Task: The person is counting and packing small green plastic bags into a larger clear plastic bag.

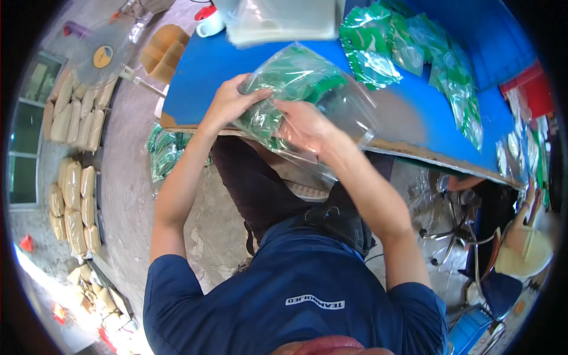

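A large clear plastic bag (349,109) with green packaging inside it is held up over the near edge of the blue table. My left hand (234,102) grips the bag's left side, thumb on top and the other fingers mostly hidden. Closed on the near part of the same bag is my right hand (305,127), its thumb close to my left thumb. Some of its fingers are covered by shiny film, and I cannot tell whether they are inside the bag. The green contents look like folded film packs, blurred by reflections.
A stack of clear bags (284,21) lies at the table's back, beside a white mug (210,23). Several green packets (370,44) spread across the right of the blue table (198,71). Green packs (165,151) sit below its left edge. Another person (523,248) is at the right.
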Action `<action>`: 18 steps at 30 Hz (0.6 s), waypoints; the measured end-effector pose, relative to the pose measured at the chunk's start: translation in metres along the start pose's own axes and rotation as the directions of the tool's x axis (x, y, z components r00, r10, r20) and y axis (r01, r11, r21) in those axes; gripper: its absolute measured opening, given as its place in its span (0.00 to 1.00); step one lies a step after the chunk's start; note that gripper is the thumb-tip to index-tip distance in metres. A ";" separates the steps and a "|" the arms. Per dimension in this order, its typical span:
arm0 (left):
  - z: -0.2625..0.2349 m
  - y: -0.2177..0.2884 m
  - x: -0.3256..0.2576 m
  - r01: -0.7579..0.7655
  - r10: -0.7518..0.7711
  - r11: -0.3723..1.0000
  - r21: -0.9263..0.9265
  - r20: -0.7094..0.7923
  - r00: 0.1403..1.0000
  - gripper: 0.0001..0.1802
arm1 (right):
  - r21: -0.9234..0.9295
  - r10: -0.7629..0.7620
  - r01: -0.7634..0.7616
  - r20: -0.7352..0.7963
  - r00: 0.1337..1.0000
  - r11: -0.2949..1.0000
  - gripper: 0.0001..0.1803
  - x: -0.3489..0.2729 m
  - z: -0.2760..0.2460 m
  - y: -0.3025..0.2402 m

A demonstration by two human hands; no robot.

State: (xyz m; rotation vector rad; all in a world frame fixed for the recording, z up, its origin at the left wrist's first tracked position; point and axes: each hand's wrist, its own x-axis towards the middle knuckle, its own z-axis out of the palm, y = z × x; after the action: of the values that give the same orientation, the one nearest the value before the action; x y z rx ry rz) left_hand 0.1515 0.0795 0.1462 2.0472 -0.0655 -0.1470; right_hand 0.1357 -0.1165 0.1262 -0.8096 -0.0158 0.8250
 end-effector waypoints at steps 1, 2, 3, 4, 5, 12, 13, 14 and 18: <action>-0.001 0.001 -0.003 0.031 -0.029 0.997 0.076 -0.027 0.999 0.40 | -0.002 -0.003 0.003 -0.007 1.000 1.000 0.23 -0.011 -0.007 -0.005; -0.002 0.001 -0.005 0.064 -0.055 0.987 0.150 -0.059 0.997 0.43 | -0.185 0.071 -0.075 -0.029 0.997 0.980 0.24 -0.034 -0.019 -0.013; -0.002 -0.007 0.002 -0.015 0.024 0.959 0.282 -0.028 0.999 0.51 | -0.372 0.127 -0.141 -0.062 0.990 0.918 0.25 -0.051 -0.031 -0.028; -0.003 -0.002 0.010 -0.028 0.038 0.960 0.280 -0.031 0.999 0.51 | -0.381 0.117 -0.132 -0.062 0.991 0.915 0.25 -0.056 -0.049 -0.033; -0.002 0.003 0.013 -0.013 0.001 0.944 0.331 0.036 0.999 0.54 | -0.370 0.052 -0.087 -0.103 0.993 0.925 0.27 -0.062 -0.068 -0.029; 0.025 0.002 0.050 -0.142 0.131 0.959 0.243 0.060 0.990 0.55 | -0.621 -0.503 0.223 -0.320 0.803 0.751 0.28 -0.053 -0.091 -0.043; 0.025 0.011 0.051 -0.049 0.041 0.998 0.047 0.166 0.985 0.50 | -0.603 -0.454 0.115 -0.447 0.771 0.789 0.26 -0.045 -0.075 -0.052; 0.024 0.018 0.054 0.071 -0.030 0.988 -0.134 0.289 0.957 0.45 | -0.657 -0.441 0.109 -0.365 0.820 0.746 0.24 -0.028 -0.097 -0.051; 0.019 0.005 0.052 0.197 -0.123 0.938 -0.286 0.257 0.959 0.36 | -0.708 -0.283 0.065 -0.194 0.939 0.703 0.24 -0.030 -0.115 -0.068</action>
State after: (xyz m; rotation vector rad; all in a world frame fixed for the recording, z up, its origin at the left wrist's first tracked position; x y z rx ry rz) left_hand 0.2002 0.0548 0.1375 1.7112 -0.0195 -0.4748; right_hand 0.1945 -0.2372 0.0975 -1.6243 -0.1513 0.4903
